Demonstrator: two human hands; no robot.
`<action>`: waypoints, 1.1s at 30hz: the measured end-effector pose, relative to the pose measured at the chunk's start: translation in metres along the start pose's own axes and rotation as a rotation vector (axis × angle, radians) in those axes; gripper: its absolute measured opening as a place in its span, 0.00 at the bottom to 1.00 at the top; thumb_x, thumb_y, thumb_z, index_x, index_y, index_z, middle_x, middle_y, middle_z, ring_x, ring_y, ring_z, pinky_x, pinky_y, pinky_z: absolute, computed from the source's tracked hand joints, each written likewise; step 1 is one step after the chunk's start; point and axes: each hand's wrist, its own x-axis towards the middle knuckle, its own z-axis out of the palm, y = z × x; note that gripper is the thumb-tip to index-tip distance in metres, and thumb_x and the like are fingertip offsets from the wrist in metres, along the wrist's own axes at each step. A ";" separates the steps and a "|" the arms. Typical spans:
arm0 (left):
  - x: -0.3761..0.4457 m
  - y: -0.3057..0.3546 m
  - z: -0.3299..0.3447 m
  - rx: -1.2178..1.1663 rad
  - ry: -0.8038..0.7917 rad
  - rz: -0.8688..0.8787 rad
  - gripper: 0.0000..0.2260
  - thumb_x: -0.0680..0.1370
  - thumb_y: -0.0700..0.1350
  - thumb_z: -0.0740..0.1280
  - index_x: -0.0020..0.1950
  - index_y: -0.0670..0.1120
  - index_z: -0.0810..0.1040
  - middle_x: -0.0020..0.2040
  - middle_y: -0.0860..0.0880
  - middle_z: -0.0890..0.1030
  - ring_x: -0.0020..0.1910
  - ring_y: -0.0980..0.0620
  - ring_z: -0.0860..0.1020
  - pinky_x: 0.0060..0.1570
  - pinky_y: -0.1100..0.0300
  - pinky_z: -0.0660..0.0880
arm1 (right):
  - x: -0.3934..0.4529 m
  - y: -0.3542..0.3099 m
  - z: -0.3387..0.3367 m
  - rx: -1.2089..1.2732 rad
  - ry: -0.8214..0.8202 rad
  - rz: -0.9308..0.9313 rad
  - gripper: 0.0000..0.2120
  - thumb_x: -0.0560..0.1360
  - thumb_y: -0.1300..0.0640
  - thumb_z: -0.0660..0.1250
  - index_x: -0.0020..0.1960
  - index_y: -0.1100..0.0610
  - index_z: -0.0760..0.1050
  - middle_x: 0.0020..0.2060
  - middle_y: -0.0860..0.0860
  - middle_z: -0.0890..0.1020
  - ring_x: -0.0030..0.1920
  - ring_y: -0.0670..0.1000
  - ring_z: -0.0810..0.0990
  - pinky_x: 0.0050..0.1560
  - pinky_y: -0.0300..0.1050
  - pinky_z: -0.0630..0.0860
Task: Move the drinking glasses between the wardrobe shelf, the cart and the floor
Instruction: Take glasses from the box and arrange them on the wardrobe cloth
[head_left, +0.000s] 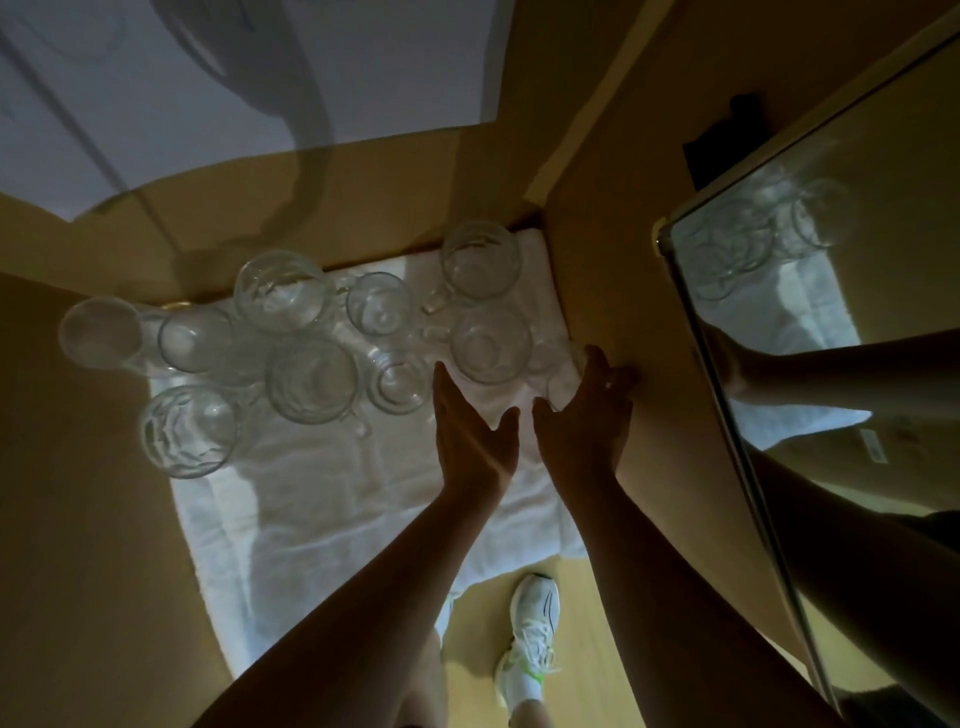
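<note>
Head view, dim light. Clear drinking glasses (311, 382) — roughly ten, some handled mugs — standing upright on a white towel (322, 499) laid over the wardrobe shelf (78, 519), clustered toward the back. Left hand (470, 441) reaching in with fingers straight and spread, holding nothing, just short of a glass mug (491, 345). Right hand (584, 421) alongside, fingers extended and relaxed, also empty, partly covering a small glass (558, 387) near the side panel (623, 291). Mirror (831, 312) at right reflecting glasses and forearm. White sneaker (530, 634) on the wooden floor (582, 649) below.
</note>
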 end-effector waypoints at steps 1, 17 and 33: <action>0.002 0.001 0.002 -0.005 0.009 0.013 0.43 0.76 0.42 0.75 0.80 0.33 0.49 0.81 0.35 0.56 0.81 0.40 0.56 0.74 0.66 0.51 | -0.002 0.000 0.000 0.021 0.020 0.004 0.42 0.73 0.53 0.77 0.79 0.53 0.58 0.74 0.63 0.63 0.70 0.63 0.70 0.65 0.56 0.75; 0.047 0.005 0.022 -0.201 0.155 -0.078 0.50 0.61 0.49 0.86 0.75 0.42 0.62 0.69 0.46 0.75 0.67 0.47 0.75 0.67 0.51 0.74 | -0.042 0.030 0.019 0.248 0.190 -0.008 0.43 0.60 0.53 0.85 0.69 0.61 0.71 0.63 0.58 0.76 0.62 0.59 0.75 0.61 0.51 0.74; -0.015 -0.023 0.018 -0.075 0.188 -0.012 0.44 0.61 0.57 0.84 0.69 0.41 0.70 0.56 0.45 0.83 0.53 0.45 0.83 0.51 0.62 0.76 | -0.085 0.057 -0.006 0.401 0.211 0.186 0.37 0.58 0.58 0.84 0.63 0.52 0.71 0.50 0.45 0.79 0.51 0.53 0.81 0.53 0.47 0.78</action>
